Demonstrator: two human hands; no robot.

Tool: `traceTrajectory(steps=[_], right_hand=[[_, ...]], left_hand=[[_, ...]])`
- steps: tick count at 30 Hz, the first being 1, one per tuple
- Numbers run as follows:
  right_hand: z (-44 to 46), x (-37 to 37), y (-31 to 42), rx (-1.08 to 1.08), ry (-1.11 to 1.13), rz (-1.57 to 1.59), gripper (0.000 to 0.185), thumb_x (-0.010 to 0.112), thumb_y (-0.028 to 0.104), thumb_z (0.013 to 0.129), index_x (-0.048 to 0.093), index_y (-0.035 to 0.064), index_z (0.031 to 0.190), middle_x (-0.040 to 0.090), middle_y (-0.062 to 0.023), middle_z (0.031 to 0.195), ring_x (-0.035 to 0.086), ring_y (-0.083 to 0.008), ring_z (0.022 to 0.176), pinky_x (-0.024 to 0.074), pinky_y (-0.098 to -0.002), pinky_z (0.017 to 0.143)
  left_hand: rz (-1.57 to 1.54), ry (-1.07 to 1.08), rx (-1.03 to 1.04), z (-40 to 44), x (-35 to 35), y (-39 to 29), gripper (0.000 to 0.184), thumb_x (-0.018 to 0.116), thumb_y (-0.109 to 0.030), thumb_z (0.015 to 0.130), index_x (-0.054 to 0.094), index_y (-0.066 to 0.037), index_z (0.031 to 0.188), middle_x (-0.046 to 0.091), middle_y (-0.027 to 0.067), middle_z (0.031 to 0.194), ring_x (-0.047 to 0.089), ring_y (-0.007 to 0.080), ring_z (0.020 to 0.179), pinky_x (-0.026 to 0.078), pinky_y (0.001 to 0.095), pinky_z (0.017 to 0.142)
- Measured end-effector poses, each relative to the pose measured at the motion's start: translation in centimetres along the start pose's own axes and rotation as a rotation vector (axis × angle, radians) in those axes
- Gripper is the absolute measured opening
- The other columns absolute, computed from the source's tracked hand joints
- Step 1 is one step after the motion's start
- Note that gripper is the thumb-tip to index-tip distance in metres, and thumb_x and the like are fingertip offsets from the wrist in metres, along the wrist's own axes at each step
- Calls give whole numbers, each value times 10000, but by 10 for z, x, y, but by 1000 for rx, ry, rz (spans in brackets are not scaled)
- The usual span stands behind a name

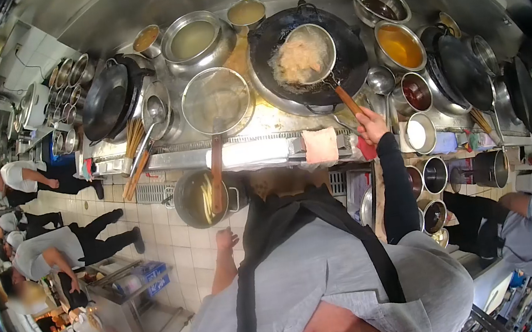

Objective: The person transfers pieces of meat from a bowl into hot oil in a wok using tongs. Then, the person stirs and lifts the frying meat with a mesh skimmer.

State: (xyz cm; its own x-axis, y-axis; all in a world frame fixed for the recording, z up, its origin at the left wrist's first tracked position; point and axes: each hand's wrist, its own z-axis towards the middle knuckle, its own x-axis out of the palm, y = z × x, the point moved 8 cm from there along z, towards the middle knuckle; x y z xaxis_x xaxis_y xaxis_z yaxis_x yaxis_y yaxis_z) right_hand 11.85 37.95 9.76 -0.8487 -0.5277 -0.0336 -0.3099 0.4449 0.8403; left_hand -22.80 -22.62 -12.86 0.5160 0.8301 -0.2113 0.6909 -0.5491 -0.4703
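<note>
My right hand [371, 125] is closed round the wooden handle of a round metal strainer [332, 57]. The strainer's bowl is over the large black wok [355, 55], among pale, frothy food [300, 57] in bubbling liquid. My left hand [225, 239] hangs by my side with its fingers curled, and nothing shows in it. Near it stands a deep pot [193, 208] with pale yellow strips inside. A wide mesh strainer [216, 102] rests on the stove, and its wooden handle reaches out above that pot.
Left of the wok are a steel pot of cloudy liquid [196, 40] and another black wok [105, 103]. To the right are a bowl of amber liquid [400, 45], a ladle [380, 80] and a folded cloth [320, 145] at the stove edge. Several people work nearby.
</note>
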Motion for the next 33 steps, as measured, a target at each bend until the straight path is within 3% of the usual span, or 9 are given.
traceTrajectory(steps=[2, 5, 11, 16, 23, 27, 29, 31, 33], right_hand=[[15, 12, 6, -187, -75, -242, 556, 586, 262, 998, 417, 102, 1503, 658, -114, 821, 588, -183, 570, 473, -337, 521], [40, 38, -8, -905, -423, -656, 589, 563, 253, 993, 367, 65, 1516, 706, -237, 938, 686, -365, 757, 529, -453, 723], [-27, 119, 27, -360, -260, -831, 577, 506, 172, 976, 320, 70, 1512, 661, -340, 953, 637, -528, 828, 501, -581, 743], [-37, 136, 3, -536, -315, -852, 634, 525, 148, 950, 294, 132, 1540, 653, -330, 845, 640, -506, 769, 492, -581, 700], [-87, 86, 26, -491, -321, -828, 650, 535, 140, 956, 302, 179, 1561, 660, -295, 822, 643, -488, 772, 489, -569, 703], [-124, 76, 52, -568, -339, -741, 634, 537, 95, 958, 334, 160, 1555, 664, -300, 1080, 651, -484, 925, 518, -509, 803], [-111, 76, 38, -820, -369, -717, 623, 532, 91, 957, 344, 130, 1550, 649, -286, 1174, 651, -479, 982, 514, -488, 850], [-90, 82, 28, -544, -239, -722, 569, 507, 93, 976, 374, 73, 1528, 593, -317, 1284, 597, -442, 1185, 480, -439, 957], [-87, 91, 44, -260, -219, -837, 572, 487, 74, 967, 371, 69, 1527, 582, -306, 1317, 591, -421, 1211, 468, -432, 986]], left_hand=[[93, 52, 15, 2, 2, 12, 140, 595, -198, 946, 555, -65, 968, 543, 90, 828, 625, 288, 750, 550, 444, 685], [415, 196, 178, 32, 1, 46, 163, 593, -192, 943, 568, -32, 961, 543, 85, 792, 621, 268, 726, 547, 425, 641], [491, 227, 153, 41, 11, 56, 250, 589, -208, 946, 582, 22, 1044, 560, 110, 823, 625, 263, 723, 550, 392, 599], [468, 148, 235, 53, 11, 38, 280, 583, -171, 933, 531, 19, 1131, 558, 143, 977, 645, 300, 824, 572, 426, 661], [213, 71, 11, 16, 14, 22, 256, 553, -148, 952, 513, 20, 1141, 560, 166, 1012, 655, 337, 895, 582, 444, 715], [119, -28, -92, -10, 14, 28, 239, 553, -158, 956, 523, 31, 1100, 585, 177, 967, 672, 353, 888, 593, 448, 666], [90, -35, -107, -4, 13, 40, 298, 561, -174, 949, 557, 66, 1125, 614, 200, 957, 692, 357, 836, 614, 451, 585], [360, 0, 55, 16, 4, 53, 286, 578, -176, 929, 601, 78, 1059, 634, 209, 958, 704, 338, 850, 617, 424, 605], [361, -29, -4, 17, 1, 57, 269, 614, -178, 899, 643, 70, 1000, 661, 215, 943, 713, 329, 863, 620, 417, 651]])
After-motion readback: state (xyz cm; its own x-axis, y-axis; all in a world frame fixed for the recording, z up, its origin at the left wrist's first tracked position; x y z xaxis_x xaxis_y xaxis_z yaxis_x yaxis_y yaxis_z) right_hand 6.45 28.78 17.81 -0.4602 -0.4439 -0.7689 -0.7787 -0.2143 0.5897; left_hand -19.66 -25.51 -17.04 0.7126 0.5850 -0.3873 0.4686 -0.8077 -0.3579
